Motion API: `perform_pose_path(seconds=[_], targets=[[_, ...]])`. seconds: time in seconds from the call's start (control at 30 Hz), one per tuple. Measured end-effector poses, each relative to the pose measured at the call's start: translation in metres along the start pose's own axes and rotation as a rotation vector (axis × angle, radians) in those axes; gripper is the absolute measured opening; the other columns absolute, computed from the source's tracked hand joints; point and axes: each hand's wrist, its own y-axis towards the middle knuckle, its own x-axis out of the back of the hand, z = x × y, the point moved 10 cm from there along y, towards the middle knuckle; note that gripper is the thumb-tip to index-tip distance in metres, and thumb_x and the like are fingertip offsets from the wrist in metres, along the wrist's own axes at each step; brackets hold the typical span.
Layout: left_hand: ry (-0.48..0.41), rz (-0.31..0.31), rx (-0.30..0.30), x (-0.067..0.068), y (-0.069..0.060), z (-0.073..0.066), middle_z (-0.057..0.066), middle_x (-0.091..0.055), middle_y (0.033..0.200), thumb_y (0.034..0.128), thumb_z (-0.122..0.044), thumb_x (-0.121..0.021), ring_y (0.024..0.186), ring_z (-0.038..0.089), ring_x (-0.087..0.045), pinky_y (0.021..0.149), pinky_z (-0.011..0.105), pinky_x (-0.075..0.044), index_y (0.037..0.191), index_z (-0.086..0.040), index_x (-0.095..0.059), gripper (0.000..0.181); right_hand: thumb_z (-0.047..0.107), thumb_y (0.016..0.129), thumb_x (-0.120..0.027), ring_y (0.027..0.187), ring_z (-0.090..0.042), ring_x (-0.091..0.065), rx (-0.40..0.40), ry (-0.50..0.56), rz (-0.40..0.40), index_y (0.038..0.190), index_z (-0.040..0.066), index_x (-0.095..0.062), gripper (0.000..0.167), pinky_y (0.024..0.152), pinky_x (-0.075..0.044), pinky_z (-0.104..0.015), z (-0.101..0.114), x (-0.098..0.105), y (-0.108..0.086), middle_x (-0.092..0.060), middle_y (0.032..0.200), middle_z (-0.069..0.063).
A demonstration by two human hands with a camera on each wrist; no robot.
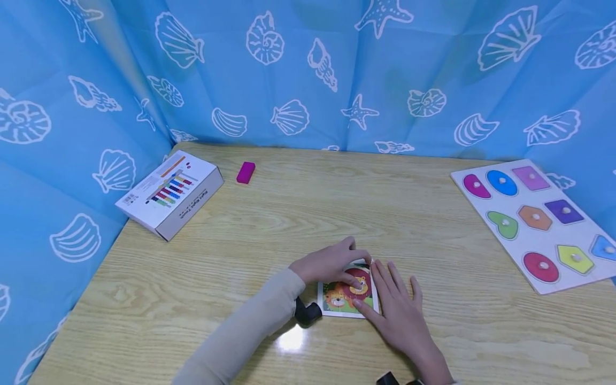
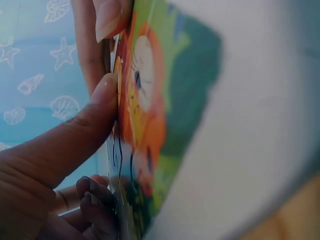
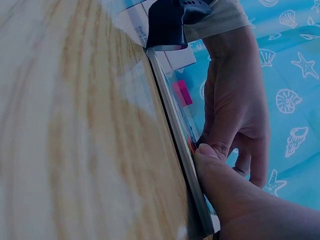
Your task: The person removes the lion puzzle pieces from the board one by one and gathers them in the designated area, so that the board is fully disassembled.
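Note:
A square jigsaw puzzle (image 1: 339, 306), with two cartoon lions inside a white border, lies flat on the table. Over its upper part is my left hand (image 1: 332, 262). Its thumb touches the picture and its bent index finger reaches the top right corner; whether they pinch a piece is unclear. In the left wrist view the thumb (image 2: 102, 95) meets the puzzle face just below another fingertip. My right hand (image 1: 401, 310) lies along the puzzle's right edge, fingers stretched out. Its thumb (image 3: 212, 160) rests on the board near the left hand. Both hands hide parts of the picture.
A white box (image 1: 168, 192) with a colourful toy printed on it stands at the back left. Beside it lies a magenta block (image 1: 246, 172). A white knobbed shape board (image 1: 515, 240) sits at the right. A blue shell-patterned curtain (image 1: 308, 69) borders the table (image 1: 289, 214).

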Motion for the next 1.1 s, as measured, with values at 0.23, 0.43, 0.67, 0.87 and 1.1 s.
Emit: perform_pose_path(seconds=[0.23, 0.43, 0.67, 0.87, 1.1], targets=[[0.041, 0.038, -0.007, 0.002, 0.002, -0.006, 0.002, -0.039, 0.1, 0.0866, -0.037, -0.067, 0.078, 0.011, -0.048, 0.067, 0.017, -0.039, 0.125, -0.017, -0.054, 0.045, 0.061, 0.09, -0.048, 0.141, -0.029, -0.011, -0.003, 0.004, 0.007, 0.15, 0.007, -0.024, 0.084, 0.103, 0.001, -0.061, 0.0, 0.0, 0.0, -0.022, 0.154, -0.009], [0.046, 0.151, 0.077, -0.003, 0.011, -0.001, 0.003, -0.039, 0.105, 0.0843, -0.037, -0.069, 0.083, 0.012, -0.049, 0.069, 0.02, -0.042, 0.126, -0.019, -0.05, 0.049, 0.062, 0.089, -0.049, 0.141, -0.03, -0.011, 0.0, 0.007, -0.005, 0.15, 0.009, -0.024, 0.084, 0.102, 0.0, -0.062, 0.0, 0.001, 0.002, -0.022, 0.154, -0.007], [0.014, 0.142, 0.073, -0.007, 0.009, 0.001, 0.002, -0.036, 0.1, 0.0842, -0.035, -0.07, 0.082, 0.012, -0.048, 0.069, 0.019, -0.04, 0.108, -0.017, -0.054, 0.034, 0.06, 0.09, -0.05, 0.141, -0.03, -0.013, 0.004, -0.006, 0.002, 0.148, 0.004, -0.027, 0.083, 0.103, 0.0, -0.06, 0.0, -0.001, 0.001, -0.025, 0.153, -0.01], [0.013, -0.001, -0.012, -0.003, -0.004, -0.004, 0.001, -0.038, 0.101, 0.0872, -0.033, -0.067, 0.08, 0.011, -0.047, 0.07, 0.015, -0.039, 0.125, -0.016, -0.056, 0.043, 0.059, 0.09, -0.05, 0.141, -0.031, -0.012, 0.012, 0.005, -0.003, 0.148, 0.005, -0.027, 0.083, 0.103, 0.0, -0.061, 0.0, 0.001, 0.0, -0.025, 0.153, -0.01], [0.124, -0.007, -0.081, 0.002, -0.004, -0.014, 0.002, -0.043, 0.101, 0.0866, -0.036, -0.066, 0.078, 0.009, -0.047, 0.068, 0.014, -0.038, 0.123, -0.015, -0.059, 0.042, 0.057, 0.091, -0.05, 0.141, -0.031, -0.012, 0.021, 0.012, -0.007, 0.148, 0.005, -0.027, 0.081, 0.102, 0.0, -0.062, 0.0, 0.001, 0.0, -0.024, 0.153, -0.01]])
